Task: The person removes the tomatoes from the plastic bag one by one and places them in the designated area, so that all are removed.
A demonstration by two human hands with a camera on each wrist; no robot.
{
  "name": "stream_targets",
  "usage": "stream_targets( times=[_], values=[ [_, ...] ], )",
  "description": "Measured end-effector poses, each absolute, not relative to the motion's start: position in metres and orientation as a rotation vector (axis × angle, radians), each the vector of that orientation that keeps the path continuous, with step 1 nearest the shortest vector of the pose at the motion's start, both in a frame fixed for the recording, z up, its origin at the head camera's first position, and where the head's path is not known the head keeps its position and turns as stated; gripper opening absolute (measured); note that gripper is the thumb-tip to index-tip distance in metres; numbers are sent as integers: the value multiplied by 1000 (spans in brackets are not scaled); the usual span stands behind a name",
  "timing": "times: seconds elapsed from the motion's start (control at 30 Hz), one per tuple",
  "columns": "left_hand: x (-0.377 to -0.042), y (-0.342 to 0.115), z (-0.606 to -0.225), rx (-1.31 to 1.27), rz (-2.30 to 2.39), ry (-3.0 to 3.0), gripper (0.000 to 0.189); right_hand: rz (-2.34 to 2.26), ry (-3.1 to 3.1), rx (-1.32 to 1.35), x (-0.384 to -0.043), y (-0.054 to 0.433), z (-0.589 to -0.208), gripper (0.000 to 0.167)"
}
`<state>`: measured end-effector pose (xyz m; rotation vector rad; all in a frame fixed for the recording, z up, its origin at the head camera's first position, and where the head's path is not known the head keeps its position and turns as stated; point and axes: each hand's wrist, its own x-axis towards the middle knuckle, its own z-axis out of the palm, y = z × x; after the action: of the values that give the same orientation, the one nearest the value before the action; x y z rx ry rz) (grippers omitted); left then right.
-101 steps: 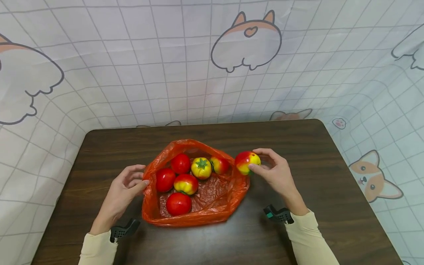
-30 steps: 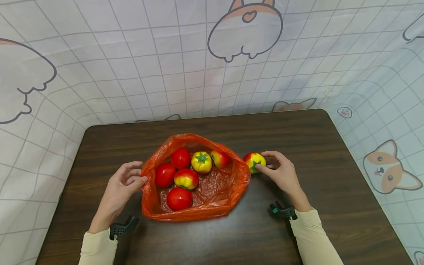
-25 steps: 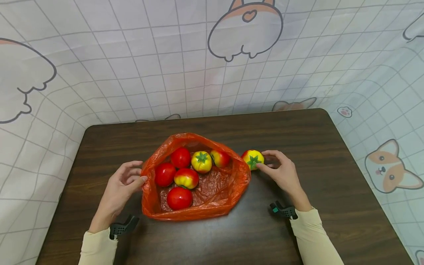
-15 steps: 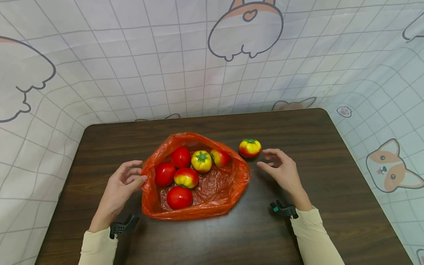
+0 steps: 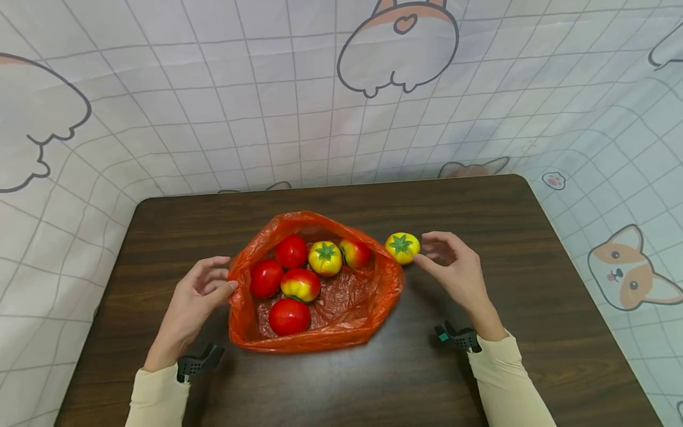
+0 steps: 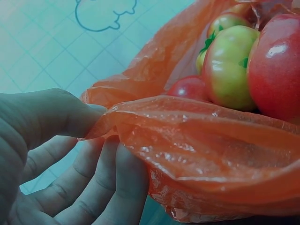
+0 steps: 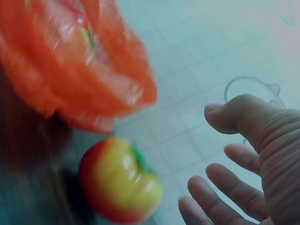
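An orange plastic bag [image 5: 381, 296] stands wide-mouthed on the table, holding several tomatoes: plain red ones such as the front tomato [image 5: 289, 316], and yellow-and-red ones such as the middle tomato [image 5: 301, 284]. My left hand [image 5: 194, 302] pinches the bag's left rim between thumb and fingers; the left wrist view shows the plastic gathered under the thumb [image 6: 70, 115]. Just outside the bag's right side lies a yellow-and-red tomato [image 5: 402, 248], its green leafy top facing up toward the head camera. Beside it, my right hand [image 5: 453, 270] has spread, loosely bent fingers, apart from the tomato [image 7: 119, 180] in the right wrist view.
The dark wood-grain table [image 5: 512, 237] has rounded back corners. Behind and beside it hangs a white gridded cloth [image 5: 256, 118] printed with cartoon corgis. A black wrist camera [image 5: 200, 362] sits on the left wrist, another camera [image 5: 458, 337] on the right.
The right hand held the yellow-and-red tomato beside the bag, then let go of it. Since then the tomato has tipped, turning its leafy top upward. The left hand keeps its place on the rim.
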<state>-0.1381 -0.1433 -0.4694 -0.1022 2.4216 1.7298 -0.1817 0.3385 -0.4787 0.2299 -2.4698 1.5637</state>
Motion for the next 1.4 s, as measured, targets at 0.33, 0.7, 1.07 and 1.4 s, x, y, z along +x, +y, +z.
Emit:
stream_targets(
  times=[0.33, 0.7, 1.07, 1.4],
  values=[
    [-142, -147, -470, -101, 1717, 2424, 60, 1655, -2368, 386, -177, 305, -459, 43],
    [-148, -147, -474, -86, 1758, 2379, 57, 1652, -2429, 544, -178, 263, -458, 43],
    [-147, -141, -478, -58, 1827, 2336, 53, 1687, -2499, 668, -171, 226, -471, 42],
    [-150, -143, -476, -46, 1939, 2305, 48, 1773, -2528, 776, -164, 196, -485, 44]
  ],
)
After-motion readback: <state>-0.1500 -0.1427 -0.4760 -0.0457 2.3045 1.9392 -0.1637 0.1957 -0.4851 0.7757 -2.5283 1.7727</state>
